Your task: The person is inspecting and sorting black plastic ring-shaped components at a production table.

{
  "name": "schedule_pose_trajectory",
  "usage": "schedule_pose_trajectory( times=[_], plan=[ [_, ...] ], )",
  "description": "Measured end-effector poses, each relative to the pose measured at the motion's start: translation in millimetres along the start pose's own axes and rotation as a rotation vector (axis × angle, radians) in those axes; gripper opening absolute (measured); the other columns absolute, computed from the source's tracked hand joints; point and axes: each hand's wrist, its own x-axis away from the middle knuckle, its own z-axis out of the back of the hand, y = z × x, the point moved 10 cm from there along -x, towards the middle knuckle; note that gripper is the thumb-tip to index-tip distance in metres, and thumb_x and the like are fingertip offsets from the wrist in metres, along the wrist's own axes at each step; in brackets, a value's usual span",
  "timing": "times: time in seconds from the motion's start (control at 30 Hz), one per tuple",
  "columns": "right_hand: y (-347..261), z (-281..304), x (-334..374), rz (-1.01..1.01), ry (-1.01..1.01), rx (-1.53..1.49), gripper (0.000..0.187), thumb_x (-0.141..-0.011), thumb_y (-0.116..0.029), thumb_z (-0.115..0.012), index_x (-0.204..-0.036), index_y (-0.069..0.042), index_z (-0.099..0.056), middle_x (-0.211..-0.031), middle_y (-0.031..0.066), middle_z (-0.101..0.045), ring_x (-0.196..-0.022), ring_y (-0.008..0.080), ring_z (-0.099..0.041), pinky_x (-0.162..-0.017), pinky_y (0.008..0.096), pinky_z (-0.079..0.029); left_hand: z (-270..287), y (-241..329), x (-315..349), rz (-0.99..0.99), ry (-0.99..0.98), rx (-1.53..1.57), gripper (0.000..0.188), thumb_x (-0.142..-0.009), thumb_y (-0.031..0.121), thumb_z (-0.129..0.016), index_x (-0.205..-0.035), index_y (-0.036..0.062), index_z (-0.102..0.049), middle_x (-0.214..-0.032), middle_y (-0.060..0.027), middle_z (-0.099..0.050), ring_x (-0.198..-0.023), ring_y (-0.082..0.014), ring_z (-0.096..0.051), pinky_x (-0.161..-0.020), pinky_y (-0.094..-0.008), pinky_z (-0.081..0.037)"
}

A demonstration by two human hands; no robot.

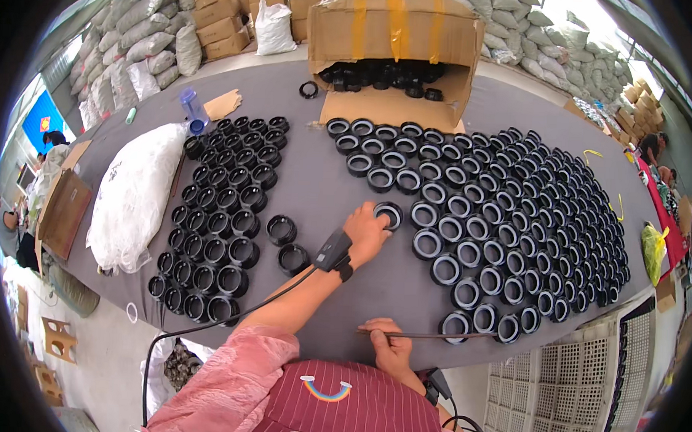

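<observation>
My left hand (366, 233) reaches across the grey table and closes its fingers on the near-left rim of a black ring (396, 212) with a light grey inner lining. That ring stands at the left edge of a large group of similar lined rings (477, 228). Close to the table's front edge, my right hand (391, 345) is wrapped round a thin brown stick (441, 337), whose far end reaches the nearest rings on the right. Left of my left forearm sit two black rings without a light lining, one (281, 230) behind the other (292, 259).
Rows of plain black rings (221, 200) fill the left side, beside a stuffed white plastic bag (137, 193). At the back an open cardboard box (394, 35) holds more black rings, with a blue bottle (190, 104) farther left. Grey plastic crates (561, 383) stand below the right front edge.
</observation>
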Motion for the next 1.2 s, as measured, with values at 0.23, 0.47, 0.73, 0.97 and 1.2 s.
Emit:
schedule_pose_trajectory(
  times=[0.23, 0.47, 0.73, 0.97, 1.2],
  plan=[
    [-20.5, 21.8, -5.4, 0.143, 0.186, -0.018, 0.012, -0.092, 0.001, -0.057, -0.099, 0.001, -0.068, -0.103, 0.0138, -0.073, -0.102, 0.0269, -0.064, -0.093, 0.0424, -0.05, 54.7, 21.0, 149.4, -0.134, -0.128, 0.169, 0.026, -0.08, 0.019, -0.077, -0.099, 0.0074, -0.065, -0.136, -0.0214, -0.05, -0.121, -0.0408, -0.052, -0.101, -0.0501, -0.043],
    [-34.8, -20.7, -7.5, 0.273, -0.09, 0.34, 0.009, -0.09, -0.003, -0.065, -0.098, -0.003, -0.069, -0.098, 0.0084, -0.074, -0.102, 0.0288, -0.065, -0.104, 0.0522, -0.046, 61.4, 12.5, 221.3, -0.169, -0.089, 0.334, 0.047, -0.077, 0.02, -0.08, -0.117, 0.0098, -0.059, -0.139, -0.0167, -0.052, -0.127, -0.0355, -0.051, -0.113, -0.0544, -0.035],
    [-33.4, -29.1, -4.0, 0.27, -0.131, 0.386, 0.004, -0.089, -0.006, -0.068, -0.093, -0.005, -0.069, -0.096, 0.0075, -0.074, -0.097, 0.0285, -0.067, -0.102, 0.0537, -0.047, 60.8, 17.4, 222.4, -0.252, -0.088, 0.346, 0.026, -0.08, 0.014, -0.076, -0.102, 0.0094, -0.062, -0.136, -0.0164, -0.054, -0.124, -0.0332, -0.053, -0.11, -0.0598, -0.036],
    [-46.1, -29.4, -15.7, 0.233, -0.165, 0.493, 0.004, -0.086, 0.0, -0.067, -0.088, -0.003, -0.065, -0.083, 0.0106, -0.065, -0.089, 0.0309, -0.064, -0.097, 0.0493, -0.05, 63.1, 16.1, 215.0, -0.277, -0.092, 0.328, 0.026, -0.079, 0.015, -0.076, -0.1, 0.0088, -0.062, -0.132, -0.016, -0.055, -0.123, -0.0337, -0.054, -0.109, -0.058, -0.037],
    [-53.9, -26.2, -17.1, 0.31, -0.105, 0.699, 0.01, -0.092, 0.001, -0.06, -0.099, -0.001, -0.066, -0.098, 0.016, -0.068, -0.099, 0.036, -0.063, -0.09, 0.045, -0.051, 51.0, 13.1, 223.8, -0.335, 0.073, 0.394, 0.027, -0.07, 0.012, -0.075, -0.094, 0.009, -0.063, -0.126, -0.0166, -0.057, -0.112, -0.0377, -0.054, -0.098, -0.0516, -0.043]
  ],
)
